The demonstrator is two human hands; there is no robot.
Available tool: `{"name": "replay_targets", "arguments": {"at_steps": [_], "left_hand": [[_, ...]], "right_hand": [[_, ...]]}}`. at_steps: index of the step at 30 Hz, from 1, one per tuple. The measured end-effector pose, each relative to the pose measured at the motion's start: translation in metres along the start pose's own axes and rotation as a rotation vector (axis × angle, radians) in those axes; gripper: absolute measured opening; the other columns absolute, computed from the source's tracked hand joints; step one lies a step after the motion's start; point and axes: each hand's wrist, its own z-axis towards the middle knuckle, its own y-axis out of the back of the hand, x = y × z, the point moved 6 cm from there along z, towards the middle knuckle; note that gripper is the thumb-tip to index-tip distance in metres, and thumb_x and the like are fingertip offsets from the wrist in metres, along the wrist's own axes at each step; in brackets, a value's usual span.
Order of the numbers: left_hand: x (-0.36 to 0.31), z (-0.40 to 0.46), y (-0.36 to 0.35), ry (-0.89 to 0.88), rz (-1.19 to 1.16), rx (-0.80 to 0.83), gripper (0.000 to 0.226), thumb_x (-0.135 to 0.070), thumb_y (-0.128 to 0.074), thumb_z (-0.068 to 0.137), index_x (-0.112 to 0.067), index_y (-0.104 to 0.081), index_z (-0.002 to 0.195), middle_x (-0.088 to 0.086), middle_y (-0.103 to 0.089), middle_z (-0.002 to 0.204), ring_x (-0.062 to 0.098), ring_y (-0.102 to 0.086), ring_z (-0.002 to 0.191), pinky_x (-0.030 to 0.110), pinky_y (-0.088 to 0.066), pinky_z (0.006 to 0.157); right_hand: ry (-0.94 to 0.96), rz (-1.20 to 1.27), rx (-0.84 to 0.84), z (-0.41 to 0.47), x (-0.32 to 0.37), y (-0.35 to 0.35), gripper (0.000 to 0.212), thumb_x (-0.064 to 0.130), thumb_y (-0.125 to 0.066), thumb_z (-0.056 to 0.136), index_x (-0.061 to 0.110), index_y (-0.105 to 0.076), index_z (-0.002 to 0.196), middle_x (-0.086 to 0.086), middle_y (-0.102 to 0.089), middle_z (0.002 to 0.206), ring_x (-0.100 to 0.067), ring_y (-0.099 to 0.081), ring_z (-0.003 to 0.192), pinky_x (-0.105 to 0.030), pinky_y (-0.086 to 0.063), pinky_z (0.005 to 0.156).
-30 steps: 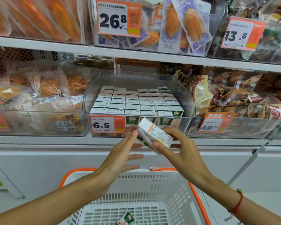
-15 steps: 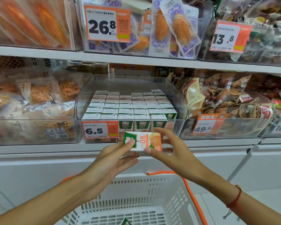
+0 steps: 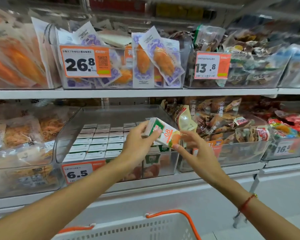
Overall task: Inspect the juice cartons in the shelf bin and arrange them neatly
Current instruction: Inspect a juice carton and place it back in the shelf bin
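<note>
Packed snack bins (image 3: 232, 70) flank the clear juice bin (image 3: 164, 163) of rowed cartons (image 3: 97, 141). Above its right side, left hand (image 3: 139, 144) grips a tilted carton (image 3: 164, 134), raised from the bin's front; right hand (image 3: 196, 149) fingertips touch it.

Bright, even light; blurred, warped edges

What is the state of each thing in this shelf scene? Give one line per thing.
juice carton: tilted, lifted above the bin, held.
left hand: grips the carton's left end.
right hand: fingertips touch the carton's lower right end.
shelf bin: clear, partly filled with upright cartons in rows.
basket: below the arms, contents unseen.
</note>
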Motion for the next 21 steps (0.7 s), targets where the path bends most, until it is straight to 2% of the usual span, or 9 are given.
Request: {"name": "replay_targets", "arguments": {"at_steps": [2,5,8,12,15,19,21], "left_hand": [[-0.004,0.02,-0.012,-0.087,0.189,0.011,0.036,-0.024,-0.061,0.095,-0.025,-0.055,0.131,-0.006,-0.069,0.113,0.008,-0.065,0.101,0.029,-0.053,0.089],[-0.003,0.035,-0.014,-0.161,0.385,0.027,0.045,-0.031,-0.06,0.095,-0.026,-0.049,0.138,-0.005,-0.064,0.122,0.014,-0.061,0.106,0.04,-0.05,0.093],[-0.002,0.041,-0.005,-0.21,0.462,0.088,0.048,-0.033,-0.061,0.094,-0.03,-0.048,0.14,-0.008,-0.06,0.125,0.013,-0.058,0.11,0.041,-0.049,0.095],[0.008,0.039,-0.006,-0.172,0.542,0.281,0.049,-0.033,-0.063,0.093,-0.032,-0.048,0.139,-0.014,-0.057,0.127,0.01,-0.057,0.114,0.041,-0.048,0.098],[0.008,0.035,-0.022,-0.189,0.594,0.396,0.041,-0.031,-0.063,0.094,-0.029,-0.054,0.134,-0.009,-0.06,0.126,0.01,-0.056,0.113,0.038,-0.049,0.097],[0.02,0.038,-0.046,-0.171,0.82,0.489,0.042,-0.036,-0.06,0.094,-0.029,-0.053,0.135,-0.001,-0.05,0.121,0.018,-0.048,0.107,0.037,-0.045,0.093],[0.026,0.042,-0.051,-0.146,0.838,0.513,0.04,-0.037,-0.06,0.094,-0.029,-0.056,0.133,0.002,-0.056,0.121,0.021,-0.05,0.11,0.039,-0.044,0.095]], "right_hand": [[0.122,-0.418,-0.155,0.005,-0.013,0.015,0.045,0.029,-0.071,0.087,0.021,-0.056,0.129,0.003,-0.062,0.12,-0.016,-0.055,0.112,-0.03,-0.05,0.085],[0.276,-0.685,-0.147,0.007,-0.025,0.011,0.047,0.024,-0.073,0.084,0.015,-0.058,0.128,-0.005,-0.06,0.127,-0.028,-0.056,0.113,-0.039,-0.046,0.089],[0.327,-0.732,-0.136,0.008,-0.029,0.005,0.046,0.027,-0.075,0.081,0.02,-0.059,0.124,-0.003,-0.06,0.122,-0.027,-0.059,0.107,-0.038,-0.045,0.088],[0.318,-0.741,-0.121,0.006,-0.031,0.005,0.052,0.024,-0.077,0.08,0.02,-0.058,0.128,-0.005,-0.06,0.126,-0.027,-0.058,0.115,-0.04,-0.046,0.095],[0.324,-0.778,-0.098,0.002,-0.031,0.004,0.06,0.023,-0.079,0.077,0.018,-0.056,0.132,-0.008,-0.06,0.13,-0.029,-0.057,0.118,-0.041,-0.045,0.098],[0.312,-0.799,-0.074,0.001,-0.029,0.003,0.065,0.022,-0.08,0.077,0.018,-0.053,0.135,-0.008,-0.059,0.131,-0.029,-0.056,0.12,-0.04,-0.044,0.101],[0.307,-0.798,-0.065,0.001,-0.03,0.003,0.066,0.022,-0.08,0.077,0.018,-0.052,0.136,-0.008,-0.059,0.132,-0.029,-0.055,0.121,-0.041,-0.044,0.102]]}}
